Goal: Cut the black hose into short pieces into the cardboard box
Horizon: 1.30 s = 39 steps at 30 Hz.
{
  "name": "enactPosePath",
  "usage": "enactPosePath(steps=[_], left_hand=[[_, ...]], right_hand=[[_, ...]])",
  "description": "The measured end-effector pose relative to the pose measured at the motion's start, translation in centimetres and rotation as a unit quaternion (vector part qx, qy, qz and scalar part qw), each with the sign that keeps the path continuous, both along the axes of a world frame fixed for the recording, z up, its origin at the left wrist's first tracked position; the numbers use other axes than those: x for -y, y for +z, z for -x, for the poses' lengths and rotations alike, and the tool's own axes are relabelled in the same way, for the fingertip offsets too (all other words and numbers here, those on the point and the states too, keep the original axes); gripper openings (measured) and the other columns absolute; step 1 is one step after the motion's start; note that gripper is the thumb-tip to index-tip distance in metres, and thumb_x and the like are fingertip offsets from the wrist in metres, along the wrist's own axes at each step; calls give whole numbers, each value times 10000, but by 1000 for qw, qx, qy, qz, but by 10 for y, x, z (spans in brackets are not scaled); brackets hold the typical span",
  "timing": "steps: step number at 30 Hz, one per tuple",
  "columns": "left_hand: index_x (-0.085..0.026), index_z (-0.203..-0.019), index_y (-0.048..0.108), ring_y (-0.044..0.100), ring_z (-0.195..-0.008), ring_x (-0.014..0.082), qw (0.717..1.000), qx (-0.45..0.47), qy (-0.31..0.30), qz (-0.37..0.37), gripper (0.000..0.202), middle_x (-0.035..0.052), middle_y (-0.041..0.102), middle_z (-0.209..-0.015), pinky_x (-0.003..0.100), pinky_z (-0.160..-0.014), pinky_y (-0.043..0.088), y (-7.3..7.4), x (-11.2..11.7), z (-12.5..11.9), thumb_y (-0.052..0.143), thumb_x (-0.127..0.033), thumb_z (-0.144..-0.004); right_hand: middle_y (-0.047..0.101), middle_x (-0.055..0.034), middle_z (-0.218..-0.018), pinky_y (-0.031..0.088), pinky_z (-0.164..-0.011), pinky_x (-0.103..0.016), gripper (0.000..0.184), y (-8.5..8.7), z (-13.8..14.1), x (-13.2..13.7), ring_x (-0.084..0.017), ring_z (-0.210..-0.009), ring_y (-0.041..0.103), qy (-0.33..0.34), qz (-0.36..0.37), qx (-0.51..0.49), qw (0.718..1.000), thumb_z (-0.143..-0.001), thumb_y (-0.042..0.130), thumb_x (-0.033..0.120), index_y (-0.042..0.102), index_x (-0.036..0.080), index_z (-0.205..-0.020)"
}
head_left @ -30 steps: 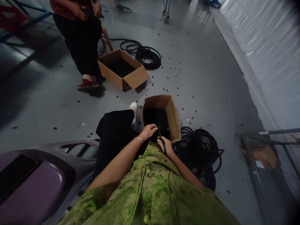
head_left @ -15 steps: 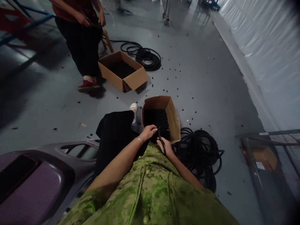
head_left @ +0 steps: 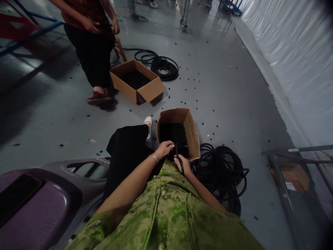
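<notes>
A length of black rubber hose (head_left: 178, 157) runs between my hands over the near edge of an open cardboard box (head_left: 193, 133). My left hand (head_left: 164, 149), with a silver bracelet at the wrist, is closed in a pinch at the upper end of the hose. My right hand (head_left: 184, 164) wraps round the hose lower down, close to my green patterned shirt. Many small black pieces (head_left: 178, 133) lie inside the box. Beside my right arm a tangled coil of black hose (head_left: 223, 170) rests on the floor. Fine detail at my fingertips is too dark to make out.
A co-worker (head_left: 90, 52) stands at upper left beside a second cardboard box (head_left: 149, 88) of black pieces and another hose coil (head_left: 163, 68). Small black bits dot the grey floor. A purple stool (head_left: 47, 208) with a dark phone-like object stands at left, a metal frame (head_left: 288, 152) at right.
The view has tilted slightly, so the scene sits a little lower. Both hands keep nearly the same hold on the hose, with only a slight shift.
</notes>
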<state>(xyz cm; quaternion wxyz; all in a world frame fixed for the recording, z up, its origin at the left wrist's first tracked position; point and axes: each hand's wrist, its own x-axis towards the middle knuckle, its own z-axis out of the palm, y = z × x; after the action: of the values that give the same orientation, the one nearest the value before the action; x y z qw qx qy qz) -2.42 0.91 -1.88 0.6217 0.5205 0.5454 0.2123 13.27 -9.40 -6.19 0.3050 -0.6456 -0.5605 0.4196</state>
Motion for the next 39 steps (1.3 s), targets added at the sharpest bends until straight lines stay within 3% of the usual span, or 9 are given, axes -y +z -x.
enactPosePath(steps=[15,39], left_hand=[[-139,-833,617,405,-400,57,1000,12,15,5,143,-56,524,-584,192,-420,303,-4,-1,-1,613,-281,-814],[-129,-888,656,400,-416,72,1000,-14,-2,-1,193,-41,539,-605,206,-429,306,1,-1,0,571,-286,-814]], right_hand=[[732,-24,-795,533,-679,-277,327,8,0,-4,-210,-754,696,8,16,18,1000,-883,549,456,712,230,-1055],[743,-18,-786,535,-685,-270,318,15,-2,-7,-209,-762,713,20,21,63,998,-898,543,449,707,247,-1082]])
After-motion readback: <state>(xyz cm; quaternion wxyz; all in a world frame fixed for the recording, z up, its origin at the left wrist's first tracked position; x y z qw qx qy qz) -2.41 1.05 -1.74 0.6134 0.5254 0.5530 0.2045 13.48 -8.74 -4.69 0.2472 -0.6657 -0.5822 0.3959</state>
